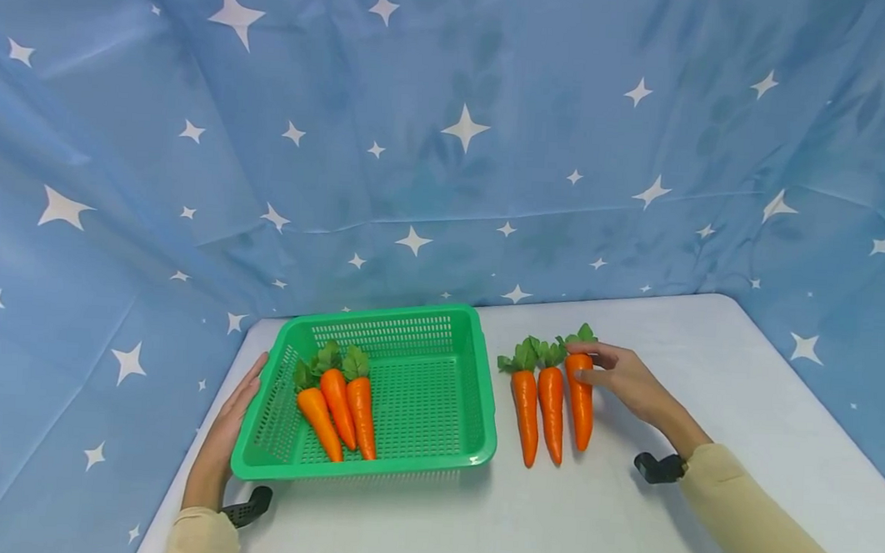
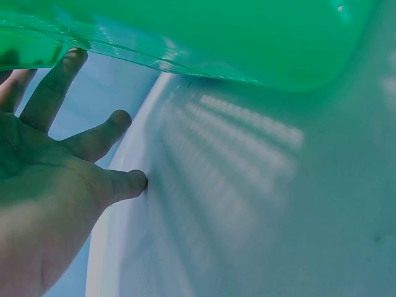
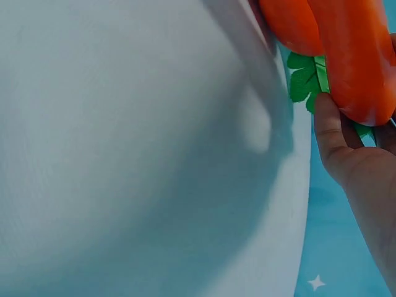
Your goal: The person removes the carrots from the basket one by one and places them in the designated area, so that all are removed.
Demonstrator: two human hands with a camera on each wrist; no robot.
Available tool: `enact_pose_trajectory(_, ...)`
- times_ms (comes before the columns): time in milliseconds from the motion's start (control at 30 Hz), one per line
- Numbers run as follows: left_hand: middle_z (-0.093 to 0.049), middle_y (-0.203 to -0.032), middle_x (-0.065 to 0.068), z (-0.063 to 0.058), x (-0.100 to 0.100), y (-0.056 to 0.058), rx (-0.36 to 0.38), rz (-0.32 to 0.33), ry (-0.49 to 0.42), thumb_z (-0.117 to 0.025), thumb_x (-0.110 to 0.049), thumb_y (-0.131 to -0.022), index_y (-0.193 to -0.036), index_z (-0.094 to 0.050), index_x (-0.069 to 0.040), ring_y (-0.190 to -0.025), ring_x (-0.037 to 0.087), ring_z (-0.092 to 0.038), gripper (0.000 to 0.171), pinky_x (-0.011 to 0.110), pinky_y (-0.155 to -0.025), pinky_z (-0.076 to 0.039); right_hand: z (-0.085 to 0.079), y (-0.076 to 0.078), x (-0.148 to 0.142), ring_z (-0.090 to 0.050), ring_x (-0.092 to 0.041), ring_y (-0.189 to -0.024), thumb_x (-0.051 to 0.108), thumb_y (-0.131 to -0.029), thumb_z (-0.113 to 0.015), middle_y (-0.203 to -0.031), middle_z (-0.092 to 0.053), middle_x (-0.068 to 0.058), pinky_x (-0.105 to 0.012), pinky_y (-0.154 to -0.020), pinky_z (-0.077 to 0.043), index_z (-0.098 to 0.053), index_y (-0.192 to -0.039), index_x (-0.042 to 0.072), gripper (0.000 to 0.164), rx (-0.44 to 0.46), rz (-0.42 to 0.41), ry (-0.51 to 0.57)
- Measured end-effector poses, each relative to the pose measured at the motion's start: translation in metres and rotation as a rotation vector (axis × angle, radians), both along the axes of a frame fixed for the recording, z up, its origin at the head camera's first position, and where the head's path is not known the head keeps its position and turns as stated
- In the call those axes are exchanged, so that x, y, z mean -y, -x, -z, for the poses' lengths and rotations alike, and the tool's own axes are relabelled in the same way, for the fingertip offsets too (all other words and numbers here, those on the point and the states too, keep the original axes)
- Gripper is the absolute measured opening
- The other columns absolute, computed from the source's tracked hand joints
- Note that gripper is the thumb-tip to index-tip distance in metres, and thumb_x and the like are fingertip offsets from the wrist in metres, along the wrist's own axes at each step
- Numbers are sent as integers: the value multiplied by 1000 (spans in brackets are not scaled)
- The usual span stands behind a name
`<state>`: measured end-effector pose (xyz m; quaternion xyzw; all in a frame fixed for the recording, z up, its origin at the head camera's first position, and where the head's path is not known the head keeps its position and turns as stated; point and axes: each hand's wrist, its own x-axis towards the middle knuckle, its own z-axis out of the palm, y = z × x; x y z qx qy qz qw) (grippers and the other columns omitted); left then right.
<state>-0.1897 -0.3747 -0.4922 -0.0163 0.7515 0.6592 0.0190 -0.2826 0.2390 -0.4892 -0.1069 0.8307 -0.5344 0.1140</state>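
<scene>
A green basket [image 1: 433,464] of slotted plastic stands on the table, with three leafy-topped carrots lying in its left half. My left hand [image 1: 228,428] is at the basket's left side, fingers extended along the outer wall; the left wrist view shows its palm and spread fingers beside the green plastic. Right of the basket, three carrots lie side by side. The rightmost carrot [image 1: 580,413] is pinched near its leafy end between the thumb and fingers of my right hand [image 1: 625,382]. To its left are a middle carrot [image 1: 552,403] and a left carrot [image 1: 526,410].
The white table [image 1: 550,524] has a rounded far right corner. A blue cloth [image 1: 447,185] with white stars hangs behind it and down both sides. Each wrist wears a black camera [image 1: 658,468].
</scene>
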Motion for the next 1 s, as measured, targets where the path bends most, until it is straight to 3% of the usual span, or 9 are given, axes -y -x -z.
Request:
enact_pose_trajectory(400,0,-180,2,1,1,0,-7,-3,-41,-35,-46,-118,-175,-15,-30,-131,-3,-46,62,18,-93,-53,12,-1,1,-33,-54,-150,13,-100,-73,-159,-48,-27,-76,-115,-27,-60,-149,-2,53,16,7,20)
enact_pose_trajectory(833,1,-180,3,4,2,1,-8,0,-63,-35,-46,-118,-175,-14,-27,-134,-4,-44,63,17,-95,-52,19,-5,11,-54,-54,-134,11,-102,-72,-156,-51,-29,-71,-109,-42,-61,-148,-1,49,-52,5,-24)
enact_pose_trajectory(1000,1,-180,3,3,1,1,-9,1,-52,-34,-46,-118,-175,-13,-27,-136,-6,-40,63,15,-97,-49,25,-3,12,-55,-53,-133,10,-102,-71,-161,-47,-26,-69,-109,-44,-63,-145,-1,45,-92,2,-3)
